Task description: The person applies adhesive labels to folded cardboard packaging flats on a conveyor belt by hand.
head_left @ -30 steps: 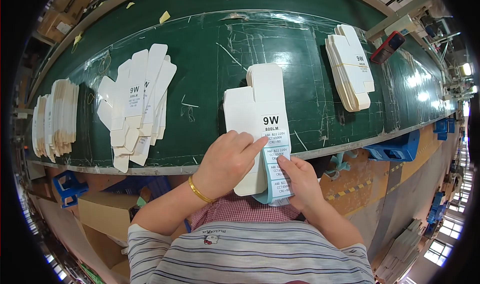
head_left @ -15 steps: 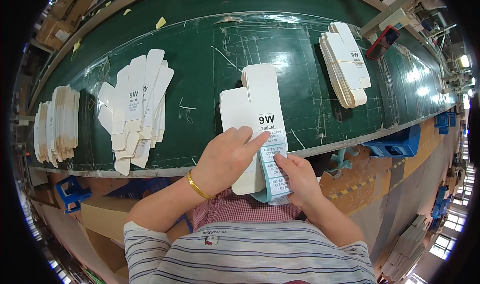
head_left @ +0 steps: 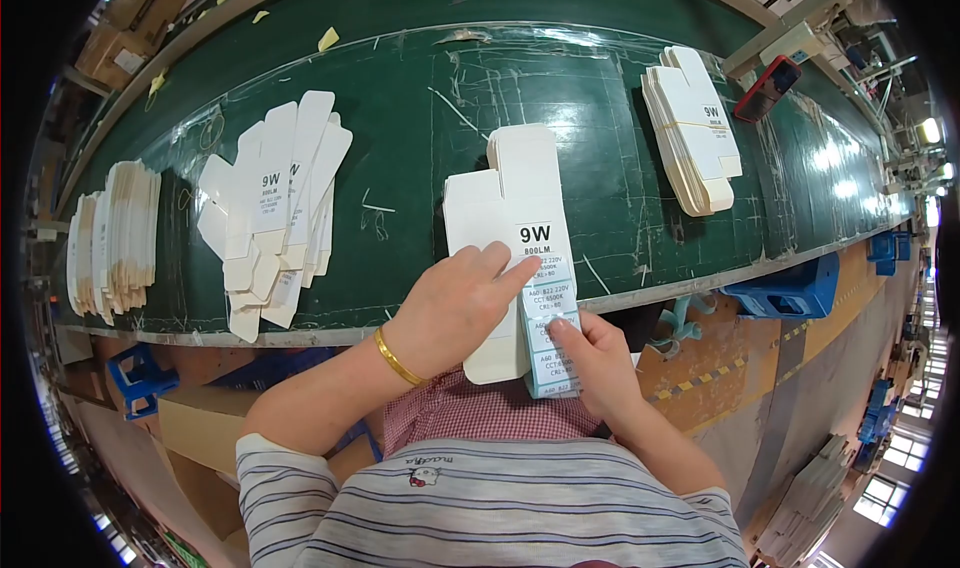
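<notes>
Just now, both hands are working close together over a flattened white carton (head_left: 525, 188), which is lying on the green table (head_left: 400, 78) with its lower end jutting past the near edge. Its upper face is showing "9W" and "800LM" in black. The left hand (head_left: 455, 308) is bending over the carton, its index fingertip pressing on a printed label directly below that lettering; whether its curled fingers are also gripping anything, I cannot tell. A gold bracelet (head_left: 397, 360) is circling that wrist. The right hand (head_left: 605, 363) is clamping a blue-edged label strip (head_left: 550, 300), thumb on top, and the strip is running down over the carton's right side, its lower end curling beneath. Whether the pressed label is parting from the strip is hard to see.

Further left, a loose pile of cartons (head_left: 270, 198) is fanning out, and beyond it a row of packed cartons (head_left: 130, 233) is standing near the table's end. Over on the right, a banded bundle (head_left: 690, 133) is lying near a red-cased phone (head_left: 768, 88). Small yellow scraps (head_left: 328, 39) are dotting the far side.
</notes>
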`<state>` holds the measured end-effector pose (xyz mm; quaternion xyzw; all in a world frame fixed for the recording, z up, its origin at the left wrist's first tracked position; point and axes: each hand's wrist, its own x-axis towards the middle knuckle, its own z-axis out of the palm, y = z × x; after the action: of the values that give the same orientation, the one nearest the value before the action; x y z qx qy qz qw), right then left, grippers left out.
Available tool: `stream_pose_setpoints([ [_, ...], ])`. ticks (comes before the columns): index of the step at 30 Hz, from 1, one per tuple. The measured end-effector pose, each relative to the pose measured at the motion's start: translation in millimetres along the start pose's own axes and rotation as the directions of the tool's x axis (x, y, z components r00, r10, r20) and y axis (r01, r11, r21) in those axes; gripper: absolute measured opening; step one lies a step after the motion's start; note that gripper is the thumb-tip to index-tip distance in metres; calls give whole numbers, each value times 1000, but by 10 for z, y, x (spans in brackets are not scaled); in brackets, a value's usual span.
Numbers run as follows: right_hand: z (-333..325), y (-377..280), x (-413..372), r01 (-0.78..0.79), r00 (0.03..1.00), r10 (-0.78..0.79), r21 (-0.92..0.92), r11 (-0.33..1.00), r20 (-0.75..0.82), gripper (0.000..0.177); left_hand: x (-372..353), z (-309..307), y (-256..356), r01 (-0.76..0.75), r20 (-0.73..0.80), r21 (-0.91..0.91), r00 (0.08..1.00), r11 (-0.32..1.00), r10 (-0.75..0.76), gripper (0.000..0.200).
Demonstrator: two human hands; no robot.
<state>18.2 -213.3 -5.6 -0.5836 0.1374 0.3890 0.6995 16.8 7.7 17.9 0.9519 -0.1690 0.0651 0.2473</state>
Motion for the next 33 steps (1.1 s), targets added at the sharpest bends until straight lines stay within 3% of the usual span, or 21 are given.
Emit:
stream_pose_setpoints([
  [3,-138,140,-139,130,991,-124,-199,971,42,23,11,-8,11,-6,5,13,1000,1000,6,39],
  [5,-277,137,-281,193,976,-147,-325,926,163,22,5,-1,24,-11,3,25,1000,1000,11,38],
  [7,-447,172,-415,224,967,-164,-350,910,194,22,-14,10,54,-18,-4,55,1000,998,18,37],
  [11,-617,319,-558,236,972,-234,-145,961,34,20,-145,56,94,-97,-77,106,991,990,105,32],
  [15,-744,428,-555,266,964,-265,-43,963,13,19,-139,74,150,-101,-102,172,988,980,119,29],
  [21,-631,422,-531,346,937,-344,-40,937,56,21,68,120,187,-235,39,292,971,927,234,16],
  [23,-571,388,-563,324,944,-324,8,946,55,21,29,214,170,-332,150,462,943,823,296,11],
  [30,-517,353,-499,318,944,-316,-10,948,99,21,-321,-762,-46,-299,-80,450,925,842,371,16],
  [33,-512,298,-483,397,916,-374,-192,897,149,19,-714,-1107,-398,-136,-38,538,982,832,185,22],
])
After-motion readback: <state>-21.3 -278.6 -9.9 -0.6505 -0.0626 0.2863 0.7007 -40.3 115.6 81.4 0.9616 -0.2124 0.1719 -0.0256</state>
